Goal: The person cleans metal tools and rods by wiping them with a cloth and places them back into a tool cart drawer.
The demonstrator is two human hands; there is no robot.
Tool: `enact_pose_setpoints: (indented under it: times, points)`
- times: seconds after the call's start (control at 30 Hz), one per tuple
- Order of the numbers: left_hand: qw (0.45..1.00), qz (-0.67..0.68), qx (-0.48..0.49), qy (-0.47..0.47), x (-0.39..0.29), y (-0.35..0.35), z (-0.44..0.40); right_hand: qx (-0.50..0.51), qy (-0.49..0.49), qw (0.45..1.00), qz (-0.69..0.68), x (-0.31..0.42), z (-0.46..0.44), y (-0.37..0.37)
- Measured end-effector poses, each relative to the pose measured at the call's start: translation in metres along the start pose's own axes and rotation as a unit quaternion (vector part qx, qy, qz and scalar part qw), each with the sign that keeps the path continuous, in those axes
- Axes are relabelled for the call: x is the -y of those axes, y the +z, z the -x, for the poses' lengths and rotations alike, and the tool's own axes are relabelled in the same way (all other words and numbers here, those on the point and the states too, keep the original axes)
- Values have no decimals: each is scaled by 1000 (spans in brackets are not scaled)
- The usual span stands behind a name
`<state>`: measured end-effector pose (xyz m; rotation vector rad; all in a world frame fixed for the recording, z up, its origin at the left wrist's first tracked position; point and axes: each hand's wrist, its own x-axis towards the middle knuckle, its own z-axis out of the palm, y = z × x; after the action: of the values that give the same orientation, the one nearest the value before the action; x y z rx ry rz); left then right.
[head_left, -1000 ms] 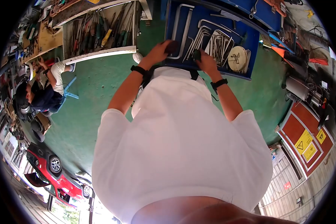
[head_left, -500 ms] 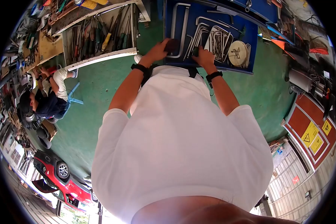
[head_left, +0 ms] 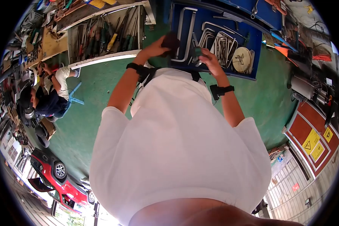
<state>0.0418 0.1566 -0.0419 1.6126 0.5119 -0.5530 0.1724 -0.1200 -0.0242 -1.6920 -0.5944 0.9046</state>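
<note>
My left hand (head_left: 154,49) is closed on a dark, rounded object (head_left: 171,43) whose kind I cannot make out, at the left edge of an open blue drawer (head_left: 249,72). My right hand (head_left: 213,63) grips a tool with a dark green part and a grey metal end (head_left: 196,53), held above the drawer's near edge. Beside it in the drawer lie a large bent hex key (head_left: 192,32), several smaller hex keys (head_left: 208,37), a tray of hex keys (head_left: 225,47) and a round, pale lid-like dish (head_left: 242,60) with small metal pieces.
An open drawer (head_left: 105,59) of screwdrivers stands at the left. A seated person (head_left: 51,100) works farther left beside a blue stool (head_left: 76,94). A red car (head_left: 69,190) is at lower left, a red-brown panel with yellow warning signs (head_left: 303,132) at right. Green floor (head_left: 101,84) lies around me.
My right hand has lifted back from the hex keys, and the green and metal tool now shows in it. My left hand has shifted slightly, still holding the dark object.
</note>
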Motion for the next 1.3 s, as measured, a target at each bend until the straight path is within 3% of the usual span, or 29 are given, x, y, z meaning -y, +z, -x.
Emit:
enact_pose_setpoints:
  times: [0.03, 0.1, 0.13, 0.2, 0.33, 0.4, 0.47, 0.53, 0.6, 0.83, 0.9, 1.0, 1.13, 1.3]
  points:
    - [995, 100, 0, 2, -10, -7, 12, 46, 64, 986, -145, 18, 0, -3]
    - [975, 219, -33, 4, -32, -15, 35, 128, 76, 932, -331, 67, -1, 1]
    - [975, 219, -36, 6, -31, -18, 39, 131, 74, 932, -331, 78, -2, 1]
    - [908, 409, 20, 87, -30, -25, 46, 194, 41, 903, -381, 88, -6, 1]
    - [846, 495, 71, 184, -38, -27, 57, 234, 25, 884, -404, 112, -15, 12]
    - [774, 571, 91, 259, -49, -28, 63, 238, 33, 876, -418, 124, -19, 18]
    - [744, 605, 81, 272, -62, -30, 73, 249, 54, 839, -480, 132, -24, 25]
    - [712, 637, 71, 286, -70, -31, 75, 241, 64, 839, -483, 147, -28, 32]
    - [643, 705, 32, 298, -77, -33, 76, 243, 109, 864, -428, 147, -34, 35]
    - [647, 693, -7, 319, -84, -38, 104, 239, 128, 885, -378, 149, -34, 58]
    - [691, 667, -42, 275, -79, -39, 110, 256, 112, 883, -376, 147, -37, 60]
    - [740, 620, -17, 260, -69, -46, 113, 252, 95, 883, -384, 149, -39, 59]
    - [748, 618, -20, 241, -63, -45, 127, 206, 116, 909, -343, 157, -40, 54]
    - [863, 374, -116, 319, -69, -42, 133, 172, 149, 910, -348, 158, -34, 43]
